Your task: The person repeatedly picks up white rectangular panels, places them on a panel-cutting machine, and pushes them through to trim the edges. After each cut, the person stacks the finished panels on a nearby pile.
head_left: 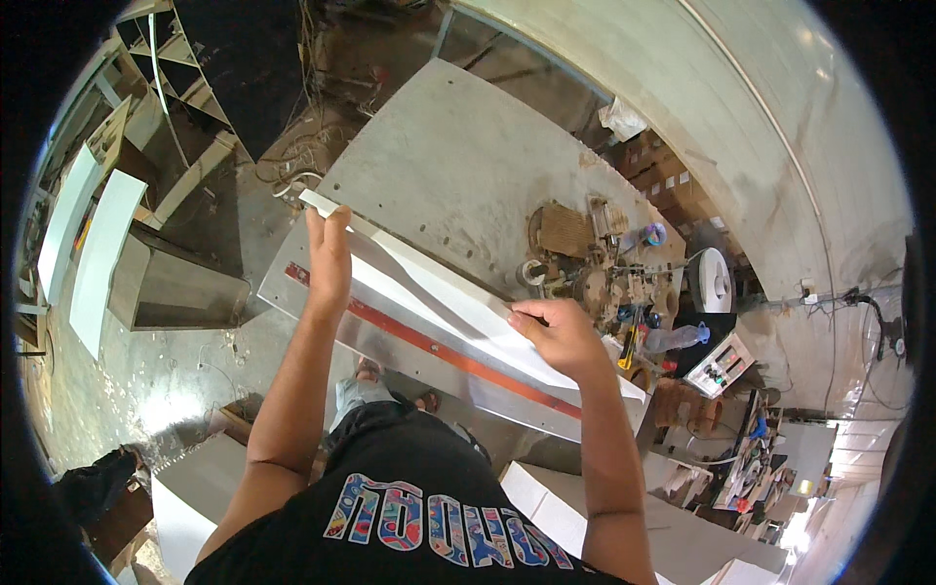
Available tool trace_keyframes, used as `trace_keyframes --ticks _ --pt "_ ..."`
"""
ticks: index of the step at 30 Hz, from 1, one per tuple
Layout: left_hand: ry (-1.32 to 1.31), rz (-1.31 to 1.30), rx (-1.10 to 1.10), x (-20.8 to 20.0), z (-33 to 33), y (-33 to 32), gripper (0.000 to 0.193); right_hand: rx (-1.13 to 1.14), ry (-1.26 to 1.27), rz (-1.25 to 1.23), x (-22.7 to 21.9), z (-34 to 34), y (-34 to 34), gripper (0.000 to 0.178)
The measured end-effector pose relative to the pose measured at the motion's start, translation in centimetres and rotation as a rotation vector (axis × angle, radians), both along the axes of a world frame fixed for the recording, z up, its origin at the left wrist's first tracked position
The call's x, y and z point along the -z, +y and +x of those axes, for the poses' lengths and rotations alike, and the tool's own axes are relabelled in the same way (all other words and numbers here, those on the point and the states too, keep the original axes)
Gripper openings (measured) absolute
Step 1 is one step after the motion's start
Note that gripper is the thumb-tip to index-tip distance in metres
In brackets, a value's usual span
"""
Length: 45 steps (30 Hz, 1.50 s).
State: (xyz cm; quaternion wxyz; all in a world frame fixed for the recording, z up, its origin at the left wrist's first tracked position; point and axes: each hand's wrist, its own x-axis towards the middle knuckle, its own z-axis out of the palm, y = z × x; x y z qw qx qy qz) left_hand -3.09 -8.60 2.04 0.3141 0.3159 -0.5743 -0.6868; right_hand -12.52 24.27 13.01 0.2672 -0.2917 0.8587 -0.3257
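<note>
Workshop floor [185, 370], grey and stained, at 8 o'clock. Nearest you: metal bed [409, 363] with an orange-red strip [429, 341] along it. Just beyond the strip, the long white panel [463, 296] runs from 10 to 4 o'clock. Your left hand [331, 263] grips its 10 o'clock end, fingers over the edge; your right hand [564, 333] pinches its far edge, thumb extended, at 4. Farther: grey tabletop [458, 146] at 12, cluttered tools [595, 278] at 3, pale wall [780, 175] at 2.
</note>
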Motion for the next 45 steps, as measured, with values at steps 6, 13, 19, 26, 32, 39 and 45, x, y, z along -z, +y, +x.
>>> trace_keyframes --ticks 6,13,19,26,32,39,45 --pt "0.034 0.043 0.019 0.3 -0.2 0.0 0.039 0.032 0.034 0.002 0.8 0.3 -1.9 0.031" --pt "0.018 -0.013 0.062 0.6 -0.8 -0.5 0.042 0.018 0.049 0.023 0.7 0.0 -3.0 0.026" --pt "0.004 0.016 0.035 -0.5 -0.6 0.0 0.047 0.032 0.014 0.036 0.5 -0.2 -3.6 0.03" --pt "0.011 -0.035 0.044 -0.2 -0.3 0.0 0.047 0.072 -0.032 -0.008 0.8 0.1 -3.8 0.043" --pt "0.003 -0.002 0.043 0.3 -0.1 0.0 0.054 -0.028 -0.182 0.054 0.1 -1.3 -0.5 0.041" --pt "0.062 -0.024 -0.004 1.2 -0.1 0.3 0.046 0.039 -0.322 0.035 -0.1 -1.8 2.5 0.039" --pt "0.025 0.026 -0.007 1.8 0.1 0.0 0.045 -0.014 -0.262 0.159 0.7 -2.3 1.4 0.035"
